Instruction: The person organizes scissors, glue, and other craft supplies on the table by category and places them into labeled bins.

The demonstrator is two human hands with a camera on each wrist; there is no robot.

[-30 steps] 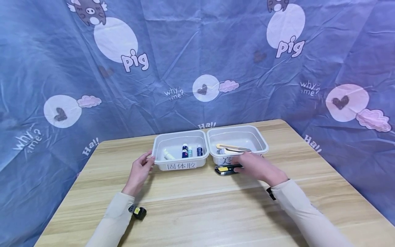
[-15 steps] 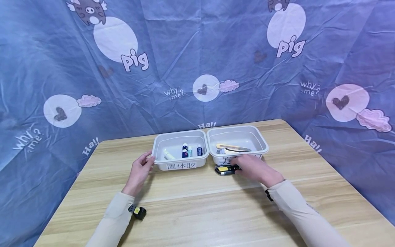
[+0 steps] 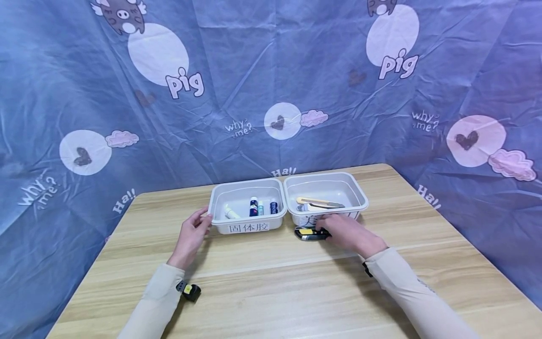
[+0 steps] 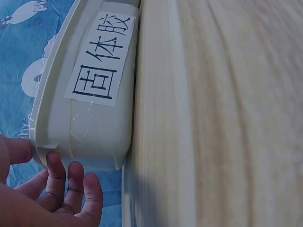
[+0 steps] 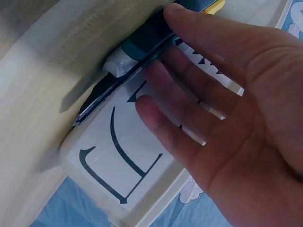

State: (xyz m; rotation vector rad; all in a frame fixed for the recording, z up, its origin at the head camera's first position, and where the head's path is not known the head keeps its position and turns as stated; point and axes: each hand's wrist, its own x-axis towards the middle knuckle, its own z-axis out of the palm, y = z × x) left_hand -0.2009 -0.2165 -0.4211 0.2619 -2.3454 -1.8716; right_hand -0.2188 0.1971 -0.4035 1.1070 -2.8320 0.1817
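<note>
In the head view my left hand (image 3: 192, 238) is at the near left corner of a white plastic box (image 3: 247, 227) with a Chinese label. The left wrist view has its thumb and a fingertip pinching the rim (image 4: 40, 118), other fingers loosely bent below. My right hand (image 3: 349, 233) holds a black and yellow utility knife (image 3: 308, 233) low in front of the second white box (image 3: 362, 207). In the right wrist view the thumb (image 5: 182, 16) lies on one side of the knife (image 5: 147, 42), fingertips on the other. The hand partly covers the box's label.
Several glue sticks (image 3: 254, 207) lie in the left box. A yellow cutter (image 3: 315, 202) and other cutters lie in the right box. Both boxes stand side by side on a wooden table (image 3: 262, 292), near its back edge. Behind hangs a blue printed cloth (image 3: 237, 61).
My right hand has shifted slightly left along the utility knife, and its fingers now sit closer round the handle. The left hand and both boxes stay where they were.
</note>
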